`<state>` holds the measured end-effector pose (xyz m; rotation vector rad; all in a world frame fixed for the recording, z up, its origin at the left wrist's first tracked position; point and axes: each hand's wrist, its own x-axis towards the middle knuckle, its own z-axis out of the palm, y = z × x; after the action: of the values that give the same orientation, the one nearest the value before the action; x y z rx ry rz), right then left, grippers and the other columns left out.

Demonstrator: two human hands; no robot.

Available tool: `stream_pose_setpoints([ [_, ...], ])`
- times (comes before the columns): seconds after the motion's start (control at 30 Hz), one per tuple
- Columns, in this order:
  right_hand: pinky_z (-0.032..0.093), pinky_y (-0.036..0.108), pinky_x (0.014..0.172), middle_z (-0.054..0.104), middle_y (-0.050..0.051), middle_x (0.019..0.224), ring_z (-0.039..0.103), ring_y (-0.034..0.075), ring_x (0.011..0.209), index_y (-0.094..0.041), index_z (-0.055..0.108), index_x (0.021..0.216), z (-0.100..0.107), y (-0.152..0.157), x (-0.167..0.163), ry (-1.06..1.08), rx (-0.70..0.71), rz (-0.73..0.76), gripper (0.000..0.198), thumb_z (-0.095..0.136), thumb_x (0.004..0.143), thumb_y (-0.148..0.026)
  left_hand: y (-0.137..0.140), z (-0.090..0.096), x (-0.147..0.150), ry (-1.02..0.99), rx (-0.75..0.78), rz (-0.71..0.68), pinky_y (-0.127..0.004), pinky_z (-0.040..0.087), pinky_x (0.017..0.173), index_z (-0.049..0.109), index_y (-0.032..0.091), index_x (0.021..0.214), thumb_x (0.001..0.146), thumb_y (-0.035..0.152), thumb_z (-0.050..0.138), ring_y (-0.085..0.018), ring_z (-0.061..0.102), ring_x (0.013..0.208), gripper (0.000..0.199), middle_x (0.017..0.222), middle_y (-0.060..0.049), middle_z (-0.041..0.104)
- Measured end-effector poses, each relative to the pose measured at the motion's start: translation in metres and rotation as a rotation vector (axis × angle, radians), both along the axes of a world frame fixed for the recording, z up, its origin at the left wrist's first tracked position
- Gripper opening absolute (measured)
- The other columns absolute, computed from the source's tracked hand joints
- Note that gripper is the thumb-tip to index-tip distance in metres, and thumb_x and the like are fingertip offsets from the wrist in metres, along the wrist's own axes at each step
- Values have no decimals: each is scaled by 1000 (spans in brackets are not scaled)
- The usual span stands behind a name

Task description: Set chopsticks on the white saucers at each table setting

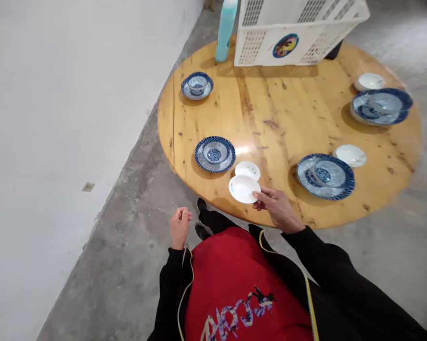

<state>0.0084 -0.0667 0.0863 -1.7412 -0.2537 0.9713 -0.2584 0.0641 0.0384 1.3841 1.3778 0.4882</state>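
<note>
My right hand (276,207) pinches the rim of a small white dish (242,189) between thumb and fingers, over the near edge of the round wooden table. Just behind it lies another small white dish (248,169), partly covered by the held one. To their left is a blue-patterned plate (199,158) with a bowl (215,153) on it. My left hand (180,227) hangs off the table, fingers curled together, with nothing visible in it.
Other blue-patterned plates with bowls stand at the right (346,187), far right (398,111) and far left (196,93). White dishes lie beside two of them. A white plastic crate (259,45) and a turquoise bottle (226,33) stand at the table's back. A wall (75,94) rises left.
</note>
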Motion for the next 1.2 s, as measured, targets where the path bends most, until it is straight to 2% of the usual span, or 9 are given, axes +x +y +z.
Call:
stream_pose_setpoints([
  [0.1, 42, 23, 45, 60, 1, 52, 54, 12, 46, -15, 67, 73, 4, 42, 24, -60, 62, -30, 31, 77, 64, -43, 41, 17, 30, -58, 41, -80, -28, 55, 72, 65, 20, 87, 88, 41, 51, -16, 68, 69, 25, 80, -4, 71],
  [0.23, 39, 23, 44, 58, 0, 50, 51, 11, 45, -16, 66, 71, 8, 107, 40, -67, 131, 27, 27, 73, 68, -42, 108, 52, 92, -181, 118, -222, -27, 56, 75, 65, 20, 92, 91, 40, 51, -15, 70, 74, 25, 84, -4, 72],
  [0.33, 39, 23, 45, 57, -1, 48, 52, 12, 45, -17, 63, 68, 13, 152, 44, -76, 176, 79, 25, 68, 71, -42, 145, 69, 142, -241, 56, -371, -25, 56, 71, 63, 19, 101, 93, 40, 52, -14, 70, 70, 25, 81, -2, 71],
  [0.4, 40, 24, 46, 57, -1, 47, 52, 14, 45, -18, 62, 68, 16, 175, 48, -88, 187, 102, 24, 65, 73, -42, 162, 71, 167, -209, 2, -436, -25, 56, 66, 60, 20, 101, 94, 38, 51, -14, 69, 65, 22, 72, 1, 67],
  [0.5, 40, 25, 46, 56, -1, 47, 52, 14, 44, -19, 62, 70, 17, 202, 59, -113, 162, 134, 22, 62, 75, -40, 181, 65, 189, -111, -19, -442, -24, 54, 62, 56, 22, 91, 95, 33, 46, -14, 68, 61, 16, 65, 4, 61],
  [0.73, 41, 22, 46, 57, -1, 49, 52, 12, 44, -17, 60, 67, 10, 254, 87, -107, 79, 184, 16, 58, 81, -24, 239, 46, 213, -44, 30, -436, -23, 51, 58, 46, 21, 73, 90, 23, 50, -16, 69, 59, 18, 60, 2, 62],
  [0.97, 45, 20, 46, 67, 5, 73, 60, 11, 51, -11, 65, 89, 3, 294, 102, -137, 27, 73, 9, 57, 87, -16, 321, 23, 246, -19, 72, -346, -22, 52, 56, 53, 17, 77, 90, 18, 50, -16, 71, 60, 13, 73, -6, 71],
  [1.07, 45, 19, 44, 67, 6, 73, 60, 10, 51, -11, 64, 86, -4, 317, 108, -148, -17, 31, 9, 55, 88, -12, 346, 10, 260, -16, 65, -357, -23, 53, 58, 55, 16, 79, 89, 18, 50, -16, 71, 61, 12, 75, -7, 73],
  [1.2, 44, 19, 43, 64, 4, 68, 57, 9, 47, -12, 61, 76, -14, 357, 116, -117, -34, -60, 13, 55, 87, -10, 366, -7, 272, -11, 50, -445, -24, 54, 63, 58, 17, 80, 88, 22, 53, -17, 71, 62, 11, 68, -4, 70],
])
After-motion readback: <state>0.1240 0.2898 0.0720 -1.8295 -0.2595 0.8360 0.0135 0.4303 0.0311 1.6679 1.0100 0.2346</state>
